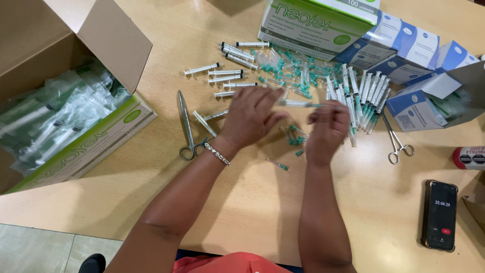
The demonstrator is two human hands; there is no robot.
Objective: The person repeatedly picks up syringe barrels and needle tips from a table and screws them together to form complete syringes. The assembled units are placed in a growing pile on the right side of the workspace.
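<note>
Wooden table (242, 202): I see loose syringes (283, 71) scattered.
Left hand (250, 119): pinches one syringe (295, 103), blurred.
Right hand (328, 129): grips its capped needle end (323, 105).
Scissors (187, 126): beside my left wrist.

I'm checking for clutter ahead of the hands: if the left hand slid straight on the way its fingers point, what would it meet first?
Probably the syringe held between the left hand and right hand, then the loose pile of capped needles; depth is unclear.

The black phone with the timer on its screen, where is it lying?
The black phone lies flat on the wooden table at the lower right of the head view, below the red-and-white tape roll.
</note>
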